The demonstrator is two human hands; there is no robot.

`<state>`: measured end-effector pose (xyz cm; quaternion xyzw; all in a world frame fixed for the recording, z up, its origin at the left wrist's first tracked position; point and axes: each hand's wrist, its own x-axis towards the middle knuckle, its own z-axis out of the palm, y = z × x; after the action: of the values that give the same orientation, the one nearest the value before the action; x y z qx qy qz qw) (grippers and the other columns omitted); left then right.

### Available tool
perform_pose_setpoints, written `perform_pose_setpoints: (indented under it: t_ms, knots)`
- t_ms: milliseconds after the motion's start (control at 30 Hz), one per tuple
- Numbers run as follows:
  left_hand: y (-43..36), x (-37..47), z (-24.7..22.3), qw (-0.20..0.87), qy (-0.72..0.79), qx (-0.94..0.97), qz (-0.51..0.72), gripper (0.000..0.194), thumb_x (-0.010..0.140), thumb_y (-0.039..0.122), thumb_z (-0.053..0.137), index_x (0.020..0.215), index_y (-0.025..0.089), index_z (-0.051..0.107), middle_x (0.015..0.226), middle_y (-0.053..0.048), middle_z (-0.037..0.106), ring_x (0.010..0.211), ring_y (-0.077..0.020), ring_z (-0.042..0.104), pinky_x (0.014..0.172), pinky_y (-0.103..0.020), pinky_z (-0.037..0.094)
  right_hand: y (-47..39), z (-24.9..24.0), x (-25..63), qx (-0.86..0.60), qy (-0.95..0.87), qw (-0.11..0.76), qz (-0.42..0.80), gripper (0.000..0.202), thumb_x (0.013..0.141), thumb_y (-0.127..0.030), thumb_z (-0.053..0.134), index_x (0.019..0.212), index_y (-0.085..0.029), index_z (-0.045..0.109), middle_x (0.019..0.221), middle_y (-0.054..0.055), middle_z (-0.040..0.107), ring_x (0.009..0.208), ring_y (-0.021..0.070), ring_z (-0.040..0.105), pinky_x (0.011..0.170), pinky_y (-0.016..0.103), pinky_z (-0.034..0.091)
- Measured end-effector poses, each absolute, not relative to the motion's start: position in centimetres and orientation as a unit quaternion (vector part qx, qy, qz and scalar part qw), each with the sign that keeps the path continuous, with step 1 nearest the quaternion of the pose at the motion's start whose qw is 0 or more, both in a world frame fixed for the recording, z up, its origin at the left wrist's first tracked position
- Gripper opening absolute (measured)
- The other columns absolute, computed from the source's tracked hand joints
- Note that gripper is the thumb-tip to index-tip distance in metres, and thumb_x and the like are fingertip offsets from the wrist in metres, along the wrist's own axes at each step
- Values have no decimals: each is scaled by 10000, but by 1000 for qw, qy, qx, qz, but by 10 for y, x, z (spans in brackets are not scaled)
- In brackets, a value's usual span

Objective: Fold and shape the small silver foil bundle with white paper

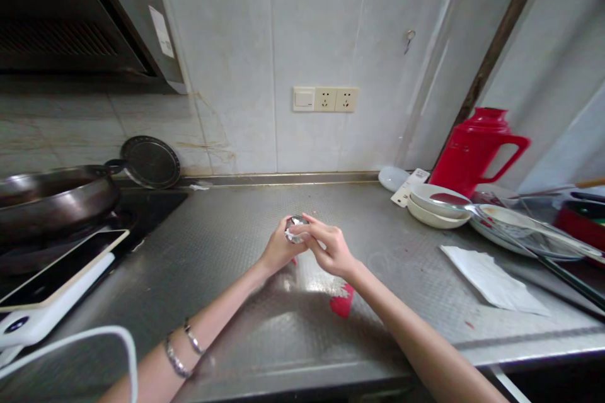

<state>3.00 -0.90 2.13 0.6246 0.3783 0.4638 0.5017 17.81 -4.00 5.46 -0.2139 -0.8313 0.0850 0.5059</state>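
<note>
The left hand (pixel 278 250) curls closed round a shiny silver piece (pixel 296 221) above the steel counter (pixel 227 233); bent fingers of the right hand (pixel 333 253) touch it, their grip unclear; uneven pressure could make it slip and drop near the red scrap (pixel 341 305).

Plain red thermos (pixel 460 157) near the counter's back right corner, white napkin (pixel 494 278) by its right edge, jagged red scrap (pixel 342 302) toward its front edge, grey counter (pixel 227 327) with fine textured pattern, cream sockets (pixel 335 99)
</note>
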Motion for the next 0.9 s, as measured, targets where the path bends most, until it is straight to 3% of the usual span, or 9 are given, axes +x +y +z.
perform_pose_setpoints:
  t_ms: [100,200,467,700,800,900]
  knots:
    - [-15,31,30,525,373,612,458,597,615,377,768,1076,148,466,817,-22,588,599,-118,575,374,-161,421,-38,58,181,-302,-724,594,178,290,941,-332,443,956,-220,710,880,27,744,893,218,694,928,401,515]
    - [-20,31,36,544,363,601,459,524,635,398,750,1011,147,486,830,-21,561,617,-113,567,393,-173,454,-30,59,186,-373,-615,670,183,314,934,-397,455,997,-210,699,1027,62,725,977,234,663,854,358,528]
    - [-19,29,33,578,337,585,458,521,694,495,698,1042,176,477,776,5,528,611,-137,588,392,-215,490,-20,41,177,-355,-692,594,207,333,949,-406,422,1100,-236,666,1123,59,694,1025,210,654,908,362,513]
    - [-17,29,32,574,334,581,471,655,650,587,704,1100,166,481,775,-7,556,606,-130,572,395,-209,486,-30,38,174,-287,-729,595,180,306,948,-386,428,1084,-267,674,1086,18,707,1066,214,642,1092,459,369]
    - [-15,27,31,576,327,585,468,656,659,577,705,1116,157,490,769,-8,549,607,-125,559,395,-206,487,-34,44,177,-296,-714,599,211,313,931,-414,459,961,-236,715,911,10,734,959,220,674,1040,430,422]
    - [-14,26,29,591,328,571,465,603,680,558,697,1074,148,496,770,-14,547,599,-120,558,406,-205,492,-31,49,181,-363,-631,645,234,353,918,-449,468,912,-194,711,806,18,717,823,207,668,829,342,526]
